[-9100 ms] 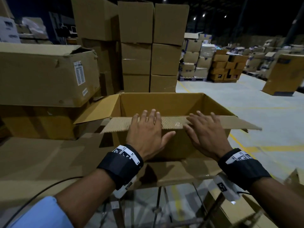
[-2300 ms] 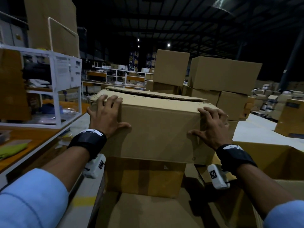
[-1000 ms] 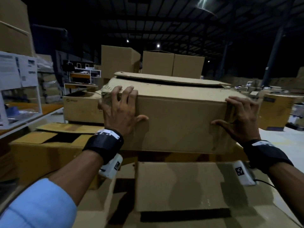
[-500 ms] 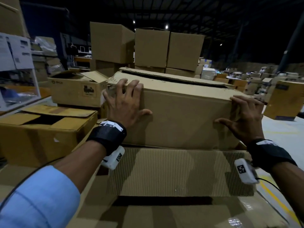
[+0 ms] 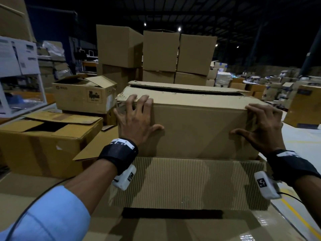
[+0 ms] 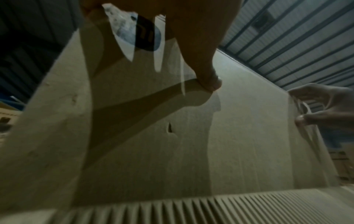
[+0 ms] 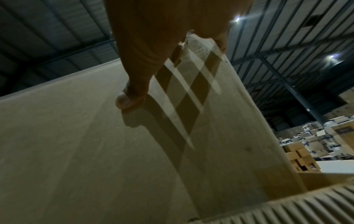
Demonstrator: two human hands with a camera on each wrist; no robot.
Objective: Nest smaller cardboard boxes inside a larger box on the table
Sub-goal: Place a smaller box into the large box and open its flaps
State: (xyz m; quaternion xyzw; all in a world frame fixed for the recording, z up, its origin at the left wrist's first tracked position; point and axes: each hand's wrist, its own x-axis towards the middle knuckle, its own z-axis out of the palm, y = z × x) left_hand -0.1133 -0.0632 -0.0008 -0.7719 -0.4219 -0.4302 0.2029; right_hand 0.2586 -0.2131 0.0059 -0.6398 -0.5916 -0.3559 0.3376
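I hold a smaller brown cardboard box by its two near top corners. My left hand curls over the torn left corner, and its thumb presses the front face. At the right corner, my right hand grips the same way, with its thumb on the front. The top flaps of this box sit loosely, with a dark gap between them. Its lower edge is hidden behind the raised corrugated front flap of the larger box. The inside of the larger box is out of sight.
An open box lies at the left, with a printed box behind it. Tall stacks of boxes stand behind. A white shelf is at the far left. Pale floor with a yellow line runs along the right.
Both hands carried the smaller box from the left stack over to the larger box. Its bottom has come down behind the larger box's front flap. The grip is unchanged.
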